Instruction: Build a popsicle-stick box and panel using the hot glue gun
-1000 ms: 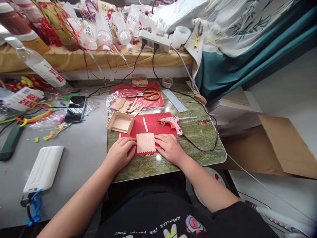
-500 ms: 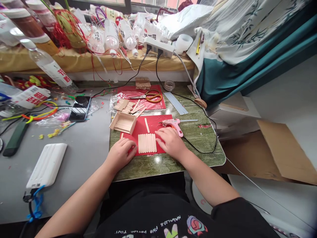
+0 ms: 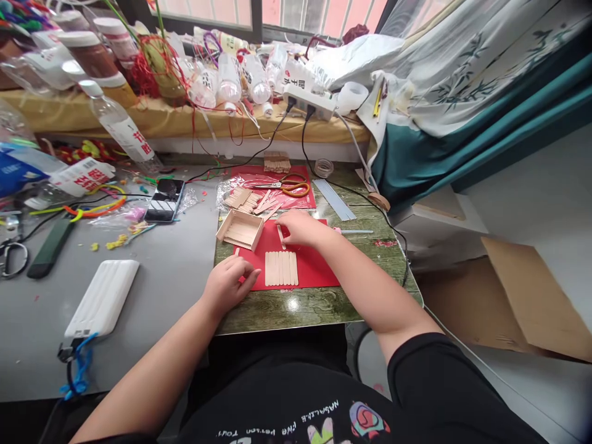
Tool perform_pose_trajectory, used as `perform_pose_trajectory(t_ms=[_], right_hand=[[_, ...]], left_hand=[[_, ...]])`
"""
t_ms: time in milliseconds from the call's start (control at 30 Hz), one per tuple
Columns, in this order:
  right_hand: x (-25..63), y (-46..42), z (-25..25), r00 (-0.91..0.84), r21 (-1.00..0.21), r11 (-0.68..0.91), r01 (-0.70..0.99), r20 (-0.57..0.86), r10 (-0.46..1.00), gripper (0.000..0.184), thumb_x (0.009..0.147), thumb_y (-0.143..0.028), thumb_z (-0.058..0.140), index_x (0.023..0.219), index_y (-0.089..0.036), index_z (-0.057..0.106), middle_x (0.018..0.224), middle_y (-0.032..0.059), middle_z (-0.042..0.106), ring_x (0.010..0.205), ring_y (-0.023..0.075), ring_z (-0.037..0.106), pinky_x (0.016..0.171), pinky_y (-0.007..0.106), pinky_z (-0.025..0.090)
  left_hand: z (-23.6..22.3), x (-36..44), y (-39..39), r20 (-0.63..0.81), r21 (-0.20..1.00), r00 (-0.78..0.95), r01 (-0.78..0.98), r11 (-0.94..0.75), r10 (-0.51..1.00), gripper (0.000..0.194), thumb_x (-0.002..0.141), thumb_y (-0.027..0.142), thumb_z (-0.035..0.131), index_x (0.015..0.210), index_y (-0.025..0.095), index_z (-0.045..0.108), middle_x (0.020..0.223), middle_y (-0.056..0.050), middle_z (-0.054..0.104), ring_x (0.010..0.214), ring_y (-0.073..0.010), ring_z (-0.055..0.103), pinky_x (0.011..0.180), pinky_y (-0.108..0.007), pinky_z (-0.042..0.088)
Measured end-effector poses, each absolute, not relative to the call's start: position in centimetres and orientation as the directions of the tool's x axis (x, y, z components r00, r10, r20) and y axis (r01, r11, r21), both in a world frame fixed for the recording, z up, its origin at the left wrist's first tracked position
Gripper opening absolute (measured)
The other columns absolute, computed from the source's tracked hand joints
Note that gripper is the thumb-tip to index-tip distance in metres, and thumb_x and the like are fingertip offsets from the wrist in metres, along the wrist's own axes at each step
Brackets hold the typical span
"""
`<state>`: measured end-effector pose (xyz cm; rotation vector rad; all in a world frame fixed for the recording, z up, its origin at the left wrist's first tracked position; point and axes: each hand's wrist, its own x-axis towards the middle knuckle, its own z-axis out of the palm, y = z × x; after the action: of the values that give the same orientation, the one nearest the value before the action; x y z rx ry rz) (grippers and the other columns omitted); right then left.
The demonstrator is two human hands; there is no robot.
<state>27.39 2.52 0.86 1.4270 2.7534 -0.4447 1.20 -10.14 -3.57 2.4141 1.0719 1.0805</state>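
Observation:
My right hand (image 3: pixel 303 229) reaches across the red sheet (image 3: pixel 319 271) to a single wooden craft stick (image 3: pixel 281 237), its finger and thumb closed about it. Below that stick, several craft sticks (image 3: pixel 281 269) lie side by side in a flat row. At the sheet's lower left my left hand (image 3: pixel 231 280) rests with loosely bent fingers, thumb and forefinger apart. Another stick's end (image 3: pixel 237 251) shows just past its knuckles. An open box made of sticks (image 3: pixel 241 229) stands behind the left hand. The right hand and forearm mostly hide the pink glue gun.
Behind the sheet lie loose sticks (image 3: pixel 243 200), scissors (image 3: pixel 293 185), clear glue sticks (image 3: pixel 335 200) and a tape roll (image 3: pixel 324 167). A phone (image 3: pixel 164 200) and a white power bank (image 3: pixel 102 299) are on the left. A black cable (image 3: pixel 365 194) crosses the right side.
My right hand has moved left and away from me, from beside the row to the single stick. The left hand stays at the sheet's edge. The camera view has shifted slightly.

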Motion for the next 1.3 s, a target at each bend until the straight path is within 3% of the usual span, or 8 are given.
perform_pose_trajectory(t_ms=[100,300,500,700,800,933,1100,1300], right_hand=[[27.4,2.9,0.6,-0.597,-0.232,0.560,0.795,-0.140,0.790,0.039,0.078,-0.028,0.086,0.115,-0.022,0.077,0.116,0.0109,0.071,0.115,0.0324,0.059,0.097,0.042,0.044],[26.0,2.7,1.2,-0.439,-0.194,0.414,0.889,-0.110,0.892,0.024,0.094,-0.029,0.066,0.110,-0.018,0.080,0.121,0.0152,0.072,0.120,0.0331,0.060,0.102,0.042,0.046],[24.3,3.0,0.1,-0.233,-0.184,0.194,0.964,-0.217,0.948,0.024,0.089,-0.034,0.073,0.091,-0.012,0.080,0.095,0.0188,0.078,0.094,0.0318,0.072,0.085,0.036,0.053],[24.0,2.9,0.4,-0.149,-0.225,0.106,0.969,-0.184,0.972,0.017,0.088,-0.020,0.066,0.098,-0.012,0.077,0.104,0.0182,0.079,0.095,0.0307,0.074,0.078,0.033,0.052],[25.9,0.4,1.0,-0.163,-0.321,0.113,0.940,-0.133,0.978,0.015,0.091,-0.022,0.061,0.098,-0.018,0.075,0.099,0.0106,0.079,0.091,0.0252,0.073,0.074,0.031,0.051],[30.1,-5.5,-0.3,-0.147,-0.708,0.065,0.703,-0.056,0.988,0.012,0.090,-0.030,0.067,0.092,-0.020,0.074,0.091,0.0054,0.079,0.081,0.0207,0.072,0.073,0.031,0.052],[33.1,-11.2,-3.6,-0.007,-0.795,-0.154,0.587,-0.195,0.981,0.029,0.090,-0.037,0.071,0.112,-0.019,0.075,0.088,0.0051,0.077,0.072,0.0199,0.070,0.068,0.033,0.056],[34.5,-12.3,-3.8,-0.247,-0.636,0.294,0.714,0.164,0.955,0.026,0.098,-0.026,0.065,0.121,-0.022,0.077,0.117,0.0121,0.076,0.110,0.0293,0.069,0.101,0.049,0.056]], left_hand=[[-3.6,1.2,-10.1,0.516,0.538,0.446,0.495,-0.682,0.731,0.019,0.097,0.018,0.066,0.086,0.024,0.052,0.073,0.002,0.058,0.069,-0.0163,0.050,0.069,-0.031,0.043],[-3.4,1.2,-10.1,0.512,0.548,0.456,0.479,-0.685,0.728,0.022,0.096,0.015,0.066,0.084,0.024,0.049,0.071,0.002,0.056,0.068,-0.0157,0.048,0.067,-0.031,0.042],[-3.5,1.1,-10.0,0.506,0.550,0.465,0.475,-0.687,0.727,0.019,0.095,0.016,0.066,0.085,0.024,0.052,0.072,0.002,0.057,0.069,-0.0156,0.049,0.068,-0.031,0.043],[-3.6,1.2,-10.1,0.481,0.555,0.485,0.476,-0.682,0.730,0.022,0.096,0.017,0.065,0.083,0.024,0.050,0.070,0.002,0.055,0.068,-0.0160,0.048,0.067,-0.032,0.042],[-3.5,1.1,-10.2,0.470,0.552,0.497,0.478,-0.683,0.729,0.020,0.096,0.017,0.065,0.084,0.024,0.050,0.072,0.002,0.056,0.069,-0.0161,0.050,0.068,-0.032,0.042],[-3.4,1.1,-10.2,0.466,0.549,0.508,0.475,-0.687,0.724,0.017,0.097,0.019,0.064,0.086,0.024,0.052,0.073,0.002,0.058,0.070,-0.0164,0.051,0.068,-0.032,0.043],[-3.6,1.2,-9.9,0.447,0.532,0.542,0.478,-0.699,0.712,0.016,0.098,0.021,0.063,0.085,0.024,0.053,0.073,0.001,0.058,0.069,-0.0165,0.051,0.068,-0.032,0.043],[-3.5,1.8,-10.2,0.312,0.405,0.632,0.587,-0.701,0.709,0.005,0.100,0.028,0.061,0.102,0.023,0.061,0.098,-0.006,0.072,0.090,-0.0234,0.064,0.084,-0.040,0.052]])
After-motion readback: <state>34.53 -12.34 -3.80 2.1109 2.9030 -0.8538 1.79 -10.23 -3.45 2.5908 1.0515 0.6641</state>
